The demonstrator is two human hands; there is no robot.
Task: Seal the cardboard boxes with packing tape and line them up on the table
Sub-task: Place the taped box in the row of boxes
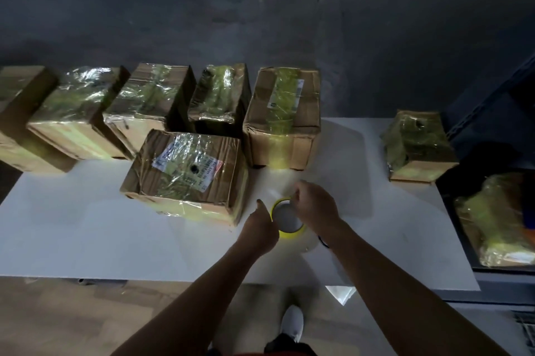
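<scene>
Closest in, at six o'clock: a white sneaker [293,323] on pale wood-look flooring [58,318]. Just above it, two bare forearms reaching up toward twelve, with a thin black band [323,241] round the right wrist. At the table's near edge, a scrap of clear plastic [343,295].

Now the hands, meeting over the white rectangular tabletop [86,228]. Left hand [259,229] curled against the nine o'clock side of a yellow-rimmed roll of clear packing tape [286,221], one digit poking up. Right hand [314,205] clamped over the roll's one o'clock rim, gripping as well. Pinching a loose tape end or not: impossible to tell. Resting on the table or lifted just off it: also unclear.

Next out, at ten o'clock from the roll and near the left hand: a brown cardboard box with a white printed label under shiny clear tape [185,173], alone in front of the line.

Behind it, along the table's far edge, five more brown taped cartons running from nine o'clock toward twelve: leftmost box [20,118], second box [75,112], third box [142,103], small fourth box [220,92], tall fifth box [282,121].

Out at two o'clock, well apart from that row: a smaller tape-wrapped box [417,147]. At three o'clock, off the table's end: another wrapped parcel [492,219] in a dark bin.

Farthest of all, at twelve: dim grey concrete floor [260,22].
</scene>
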